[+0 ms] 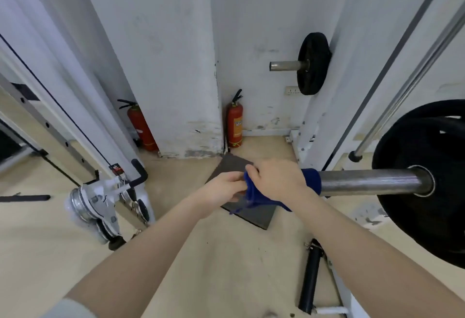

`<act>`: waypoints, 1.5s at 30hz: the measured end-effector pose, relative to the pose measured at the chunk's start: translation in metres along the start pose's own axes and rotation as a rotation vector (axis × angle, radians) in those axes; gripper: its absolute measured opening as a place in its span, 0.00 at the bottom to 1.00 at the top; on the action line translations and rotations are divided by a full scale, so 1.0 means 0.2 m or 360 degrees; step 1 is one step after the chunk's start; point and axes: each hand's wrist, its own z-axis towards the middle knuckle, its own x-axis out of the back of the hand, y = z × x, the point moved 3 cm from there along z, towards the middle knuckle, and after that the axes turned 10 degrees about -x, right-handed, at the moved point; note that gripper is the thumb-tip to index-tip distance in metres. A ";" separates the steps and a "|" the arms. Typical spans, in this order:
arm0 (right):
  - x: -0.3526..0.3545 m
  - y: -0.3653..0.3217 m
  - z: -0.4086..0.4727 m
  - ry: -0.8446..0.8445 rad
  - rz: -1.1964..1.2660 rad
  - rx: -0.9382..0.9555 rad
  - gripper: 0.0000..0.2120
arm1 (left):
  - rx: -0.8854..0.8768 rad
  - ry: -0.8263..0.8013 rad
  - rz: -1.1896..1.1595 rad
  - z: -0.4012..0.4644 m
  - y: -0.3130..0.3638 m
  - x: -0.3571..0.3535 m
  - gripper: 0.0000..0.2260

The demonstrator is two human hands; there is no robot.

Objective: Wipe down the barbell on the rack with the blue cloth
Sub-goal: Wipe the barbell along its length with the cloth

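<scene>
The barbell's steel sleeve (367, 182) runs in from the right at mid height, with large black plates (425, 179) on it. A blue cloth (312, 179) is wrapped over the sleeve's free left end. My right hand (276, 179) is closed around the cloth and the sleeve end. My left hand (221, 190) pinches the cloth's loose left part, which hangs down below both hands.
Two red fire extinguishers (235, 121) stand by the white wall. A dark mat (254, 217) lies on the floor under my hands. A cable pulley assembly (100, 204) is at the left, a small plate on a storage peg (313, 63) above right, and a black roller (309, 280) on the floor.
</scene>
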 end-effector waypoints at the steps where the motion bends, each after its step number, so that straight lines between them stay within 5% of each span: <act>1: 0.00 0.01 0.02 -0.0070 0.0048 -0.0025 0.22 | -0.0034 -0.0042 0.0004 0.01 0.00 0.01 0.08; 4: 0.01 0.16 0.04 -0.0171 0.0124 -0.0263 0.21 | -0.0052 -0.0079 -0.0025 0.03 0.00 0.01 0.11; 8: 0.02 0.29 -0.07 0.0266 0.0095 -0.0736 0.19 | -0.0176 -0.0118 0.0147 0.03 -0.02 0.00 0.17; 13: -0.08 -0.10 -0.16 0.0565 0.0006 -0.0427 0.20 | -0.0309 -0.0053 0.0281 0.04 -0.03 0.00 0.16; 16: -0.07 0.03 -0.16 0.0579 -0.0028 -0.0123 0.20 | -0.0327 -0.0085 0.0333 0.04 -0.01 0.02 0.16; 20: 0.01 0.39 -0.15 0.0602 0.0074 -0.0619 0.21 | -0.0355 -0.0098 0.0419 0.03 -0.01 0.02 0.18; 23: -0.01 0.35 -0.13 0.0628 -0.0055 -0.0850 0.20 | -0.0342 -0.0050 0.0417 0.05 -0.02 0.03 0.21; 29: -0.07 0.28 -0.22 0.0629 -0.0150 -0.0209 0.21 | -0.0631 -0.0053 0.0648 0.07 0.07 -0.03 0.22; 35: 0.02 0.60 -0.17 0.0616 -0.0135 -0.0790 0.21 | -0.0742 0.0038 0.1335 0.07 0.13 -0.12 0.23; 41: -0.07 0.67 -0.32 0.0637 -0.0185 -0.0109 0.21 | -0.0839 -0.0029 0.1808 0.13 0.26 -0.38 0.26; 45: 0.08 1.11 -0.30 0.0572 -0.0120 -0.0751 0.23 | -0.0919 -0.0040 0.1879 0.17 0.36 -0.55 0.27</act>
